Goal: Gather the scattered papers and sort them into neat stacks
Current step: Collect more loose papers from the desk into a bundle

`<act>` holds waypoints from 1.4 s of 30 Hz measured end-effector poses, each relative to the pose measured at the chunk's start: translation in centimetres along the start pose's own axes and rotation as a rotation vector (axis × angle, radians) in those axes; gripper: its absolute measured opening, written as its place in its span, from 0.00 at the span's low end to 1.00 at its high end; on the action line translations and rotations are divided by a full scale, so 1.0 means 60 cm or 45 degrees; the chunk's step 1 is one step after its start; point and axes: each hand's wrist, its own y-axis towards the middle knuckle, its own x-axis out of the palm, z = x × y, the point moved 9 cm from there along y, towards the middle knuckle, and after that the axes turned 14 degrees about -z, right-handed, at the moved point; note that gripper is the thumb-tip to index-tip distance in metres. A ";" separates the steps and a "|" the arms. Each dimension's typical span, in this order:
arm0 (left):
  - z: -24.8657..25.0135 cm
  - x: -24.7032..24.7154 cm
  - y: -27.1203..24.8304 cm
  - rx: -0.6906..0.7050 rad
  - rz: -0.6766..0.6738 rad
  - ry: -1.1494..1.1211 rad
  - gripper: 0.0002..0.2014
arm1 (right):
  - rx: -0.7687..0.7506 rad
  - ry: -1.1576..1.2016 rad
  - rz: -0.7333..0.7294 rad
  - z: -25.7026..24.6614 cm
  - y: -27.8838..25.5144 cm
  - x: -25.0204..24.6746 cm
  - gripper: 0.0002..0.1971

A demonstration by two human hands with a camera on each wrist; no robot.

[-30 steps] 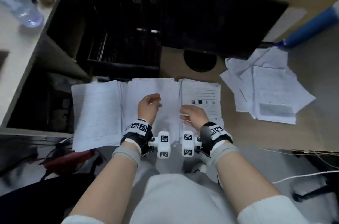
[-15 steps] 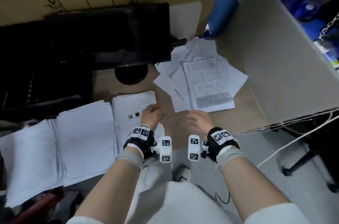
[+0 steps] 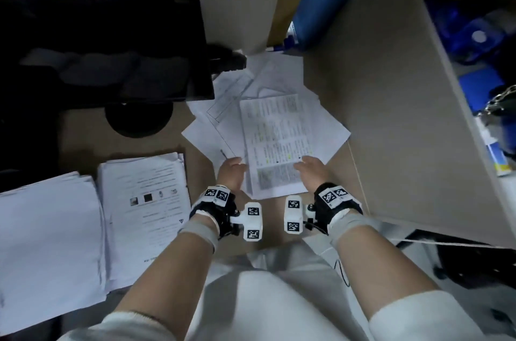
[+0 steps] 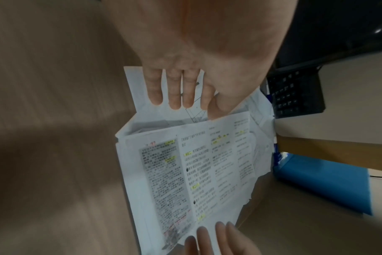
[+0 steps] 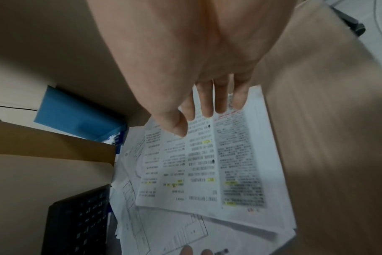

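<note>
head view: the loose pile of white printed paper sheets (image 3: 268,128) lies at frame centre on the tan wooden surface (image 3: 83,134), right of two neat white stacks (image 3: 142,215). the left hand (image 3: 229,173) and right hand (image 3: 311,173) flank its near edge. both hands' fingers (image 4: 175,89) are straight and slightly spread, gripping nothing.

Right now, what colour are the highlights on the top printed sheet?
Yellow, on the top printed sheet; clearest in the right wrist view.
</note>
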 end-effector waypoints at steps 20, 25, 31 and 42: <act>-0.001 0.085 0.080 -0.155 0.104 -0.038 0.21 | 0.372 -0.194 -0.135 -0.002 0.184 -0.081 0.37; -0.009 0.077 0.071 -0.199 0.247 0.021 0.16 | 0.222 -0.233 -0.220 -0.012 0.189 -0.069 0.15; 0.029 0.036 0.065 -0.114 0.424 -0.080 0.23 | 0.178 -0.094 -0.084 -0.027 0.204 -0.093 0.18; 0.108 0.014 0.128 -0.082 0.457 0.189 0.14 | 0.272 -0.271 0.063 -0.049 0.228 -0.148 0.20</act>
